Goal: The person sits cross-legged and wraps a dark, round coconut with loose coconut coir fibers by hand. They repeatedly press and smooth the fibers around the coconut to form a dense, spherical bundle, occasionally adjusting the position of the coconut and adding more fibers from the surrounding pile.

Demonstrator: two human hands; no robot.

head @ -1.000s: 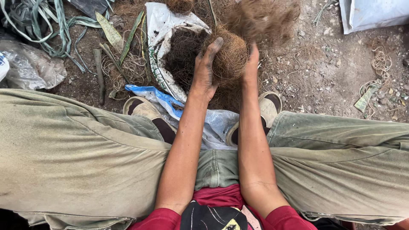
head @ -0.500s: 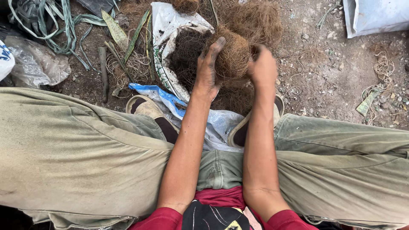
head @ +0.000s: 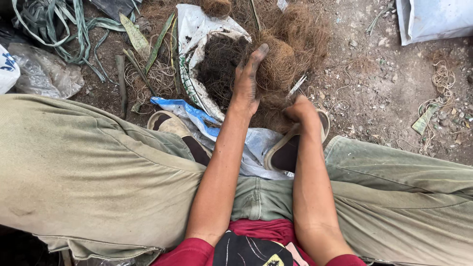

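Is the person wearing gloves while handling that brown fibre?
No, the left hand and right hand are both bare and soiled as they grip the round clump of brown coconut fibre.

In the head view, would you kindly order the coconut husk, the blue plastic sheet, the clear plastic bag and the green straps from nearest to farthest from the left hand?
1. Coconut husk: the left hand presses against its side.
2. Blue plastic sheet: just below the hand, toward the left foot.
3. Clear plastic bag: far left, on the ground.
4. Green straps: top-left corner; close to the bag's distance, so these two are hard to rank.
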